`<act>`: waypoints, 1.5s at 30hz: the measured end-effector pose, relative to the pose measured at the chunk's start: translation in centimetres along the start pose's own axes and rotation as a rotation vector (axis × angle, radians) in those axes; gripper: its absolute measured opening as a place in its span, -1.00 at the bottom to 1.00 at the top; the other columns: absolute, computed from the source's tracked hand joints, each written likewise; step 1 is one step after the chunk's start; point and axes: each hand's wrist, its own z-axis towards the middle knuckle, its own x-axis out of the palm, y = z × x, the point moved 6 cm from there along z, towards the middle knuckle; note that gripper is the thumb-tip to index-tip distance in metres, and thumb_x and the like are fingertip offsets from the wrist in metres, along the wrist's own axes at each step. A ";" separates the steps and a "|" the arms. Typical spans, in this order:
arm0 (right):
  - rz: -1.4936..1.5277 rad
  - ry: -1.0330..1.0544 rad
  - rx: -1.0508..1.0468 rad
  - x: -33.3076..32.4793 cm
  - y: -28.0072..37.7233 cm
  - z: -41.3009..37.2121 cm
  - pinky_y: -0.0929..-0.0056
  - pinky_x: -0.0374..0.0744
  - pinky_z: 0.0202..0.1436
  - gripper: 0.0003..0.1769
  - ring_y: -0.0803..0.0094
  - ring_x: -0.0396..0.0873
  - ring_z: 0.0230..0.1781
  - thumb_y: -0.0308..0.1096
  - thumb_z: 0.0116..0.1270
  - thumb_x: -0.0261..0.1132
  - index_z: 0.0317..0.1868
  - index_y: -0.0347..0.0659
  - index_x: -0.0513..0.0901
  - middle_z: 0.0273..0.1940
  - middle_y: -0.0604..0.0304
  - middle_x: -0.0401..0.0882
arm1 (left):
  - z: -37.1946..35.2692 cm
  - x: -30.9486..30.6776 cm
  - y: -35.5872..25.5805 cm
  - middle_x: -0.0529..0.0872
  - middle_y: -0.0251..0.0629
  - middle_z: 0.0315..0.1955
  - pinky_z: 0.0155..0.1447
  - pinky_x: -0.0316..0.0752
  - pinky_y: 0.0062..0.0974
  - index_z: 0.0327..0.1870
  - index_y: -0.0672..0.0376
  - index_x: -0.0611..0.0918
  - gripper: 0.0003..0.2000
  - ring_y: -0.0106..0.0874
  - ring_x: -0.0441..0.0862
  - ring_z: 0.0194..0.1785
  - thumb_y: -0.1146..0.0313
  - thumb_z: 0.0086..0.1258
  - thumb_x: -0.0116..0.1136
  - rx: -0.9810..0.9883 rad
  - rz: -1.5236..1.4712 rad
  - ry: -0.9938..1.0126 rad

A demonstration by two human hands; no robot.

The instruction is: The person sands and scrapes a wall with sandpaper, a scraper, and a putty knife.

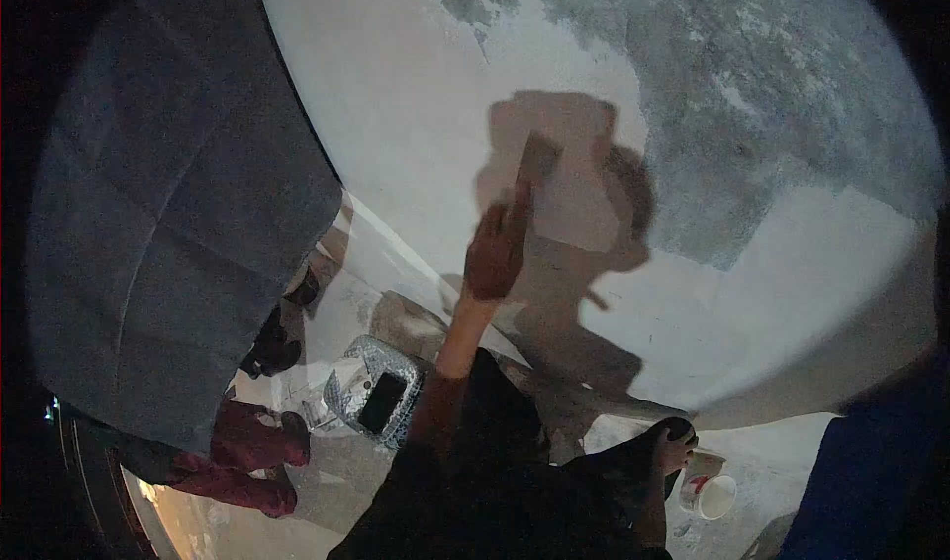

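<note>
My left hand [495,253] is raised against the wall and closed around a putty knife [536,162]. Its flat blade points up, on or very close to the pale coat on the wall. Low on the right, my right hand [675,453] is beside my dark-clothed knee, its fingers curled by a dark rounded shape; what they hold, if anything, is hard to make out. A white bucket [714,498] with a red mark stands just beyond that hand. The wall [396,95] is partly smooth and white, partly rough grey [752,105], and my shadow falls across it.
A quilted silvery bag or wrap [368,350] with a black phone-like rectangle [383,403] on it lies on the floor. Dark red cloth [259,439] and dark items [272,345] are further left. A large grey panel [188,184] borders the left; dark blue material [861,491] is at lower right.
</note>
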 end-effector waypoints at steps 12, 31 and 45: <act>-0.028 -0.088 -0.062 -1.5 0.2 -0.3 0.02 0.47 -0.09 -0.23 0.06 0.37 0.06 0.17 0.10 0.16 0.25 -0.05 0.24 0.24 0.10 0.20 | -14.1 11.1 -0.2 0.45 0.20 -0.02 0.09 0.33 -0.09 0.27 0.26 0.26 -0.59 0.05 0.45 0.01 0.43 0.41 -0.13 -0.219 -0.353 -0.035; 0.028 0.059 -0.012 -0.9 -0.3 0.2 -0.06 0.40 0.03 -0.21 0.02 0.28 0.16 0.15 0.13 0.16 0.29 -0.05 0.18 0.29 0.05 0.13 | -3.0 4.6 -4.5 0.43 0.09 -0.24 -0.13 0.39 -0.23 0.32 0.22 0.19 -0.54 -0.04 0.46 -0.21 0.41 0.41 -0.14 -0.129 -0.360 -0.219; 0.491 1.523 -1.377 -11.3 18.2 -28.0 0.28 0.35 0.17 -0.45 0.23 0.44 0.08 0.05 0.39 -0.07 0.11 -0.25 0.46 0.04 0.03 0.50 | -40.4 24.6 10.1 0.52 -0.18 -0.25 -0.42 0.48 -0.46 0.27 0.26 0.21 -0.55 -0.37 0.52 -0.42 0.25 0.43 -0.12 -1.489 -1.269 -0.039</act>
